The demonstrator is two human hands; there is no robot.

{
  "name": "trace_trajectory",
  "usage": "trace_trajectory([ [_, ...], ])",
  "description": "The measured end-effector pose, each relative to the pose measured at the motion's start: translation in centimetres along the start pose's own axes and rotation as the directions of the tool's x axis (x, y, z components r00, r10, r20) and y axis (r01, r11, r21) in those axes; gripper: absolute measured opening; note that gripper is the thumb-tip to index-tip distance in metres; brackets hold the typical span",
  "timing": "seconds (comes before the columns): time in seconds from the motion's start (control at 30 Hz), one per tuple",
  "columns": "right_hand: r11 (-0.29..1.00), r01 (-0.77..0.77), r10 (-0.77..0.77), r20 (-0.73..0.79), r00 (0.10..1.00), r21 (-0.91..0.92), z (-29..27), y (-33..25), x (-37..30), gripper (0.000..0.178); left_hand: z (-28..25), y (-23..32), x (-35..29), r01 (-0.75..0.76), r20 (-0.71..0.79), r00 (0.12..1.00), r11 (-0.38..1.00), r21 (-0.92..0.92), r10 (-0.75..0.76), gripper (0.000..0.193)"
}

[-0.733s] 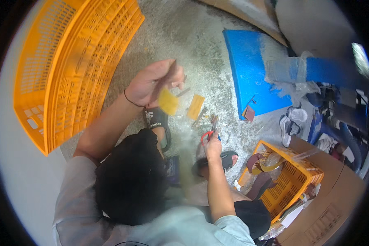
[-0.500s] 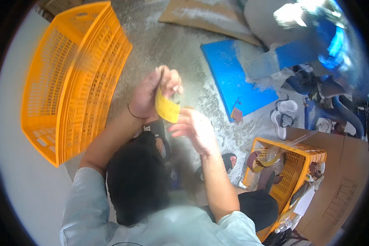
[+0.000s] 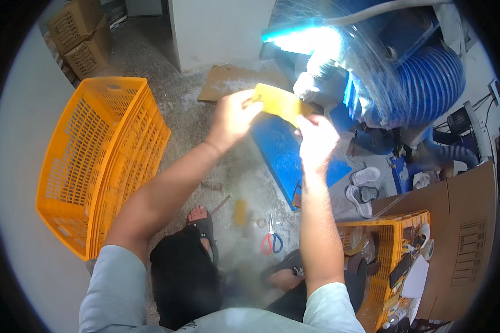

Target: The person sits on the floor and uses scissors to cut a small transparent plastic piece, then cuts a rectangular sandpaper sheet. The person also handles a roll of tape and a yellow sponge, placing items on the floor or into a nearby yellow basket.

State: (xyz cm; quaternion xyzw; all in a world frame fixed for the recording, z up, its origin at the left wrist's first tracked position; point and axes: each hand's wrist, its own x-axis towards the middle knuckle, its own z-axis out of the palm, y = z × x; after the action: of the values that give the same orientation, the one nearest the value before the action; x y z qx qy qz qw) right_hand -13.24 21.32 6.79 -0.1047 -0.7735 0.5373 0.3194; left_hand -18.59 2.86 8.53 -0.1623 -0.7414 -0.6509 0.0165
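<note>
Held up in front of me is a yellow sandpaper strip (image 3: 281, 104), slightly curved and brightly lit by the lamp. My left hand (image 3: 231, 119) pinches its left end between thumb and fingers. At the other end my right hand (image 3: 318, 139) is closed on the strip's lower right corner. Below my hands, on the floor between my feet, lie red-and-blue-handled scissors (image 3: 271, 240) with the blades pointing away from me. Left of them is another yellow piece (image 3: 240, 212), beside a thin brown strip (image 3: 221, 204).
Orange plastic crates (image 3: 103, 161) are nested at my left. A smaller orange crate (image 3: 397, 238) holding rolled strips stands at right, against a large cardboard sheet (image 3: 461, 222). Ahead lie a blue board (image 3: 275, 161) and shoes (image 3: 361, 194). A lit lamp (image 3: 303, 40) hangs near a blue ribbed hose (image 3: 428, 83).
Both hands have moved up and away from me, carrying the strip toward the lamp. My right hand, earlier open beside the strip, now grips its end. The view has tilted up.
</note>
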Motion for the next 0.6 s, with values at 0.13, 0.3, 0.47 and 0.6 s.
trace_trajectory([
  [0.13,0.959,-0.09,0.126,-0.12,0.985,0.268,0.1,-1.1,4.3,0.015,2.5,1.0,3.8,-0.101,-0.099,0.99,0.995,-0.016,0.099,0.019],
  [0.3,0.974,0.108,-0.052,-0.264,0.963,0.201,-0.4,-2.0,2.3,0.012,3.0,1.0,2.7,-0.603,-0.177,0.766,0.787,0.132,0.617,0.019],
  [0.47,0.938,0.332,-0.277,-0.365,0.889,0.097,1.3,-2.4,0.2,0.007,4.0,1.2,1.5,-0.606,-0.181,0.77,0.79,0.096,0.612,0.025],
  [0.6,0.92,0.384,-0.339,-0.341,0.876,0.072,1.9,-2.4,0.0,0.006,4.7,1.6,0.9,-0.626,-0.195,0.766,0.78,-0.007,0.613,0.026],
])
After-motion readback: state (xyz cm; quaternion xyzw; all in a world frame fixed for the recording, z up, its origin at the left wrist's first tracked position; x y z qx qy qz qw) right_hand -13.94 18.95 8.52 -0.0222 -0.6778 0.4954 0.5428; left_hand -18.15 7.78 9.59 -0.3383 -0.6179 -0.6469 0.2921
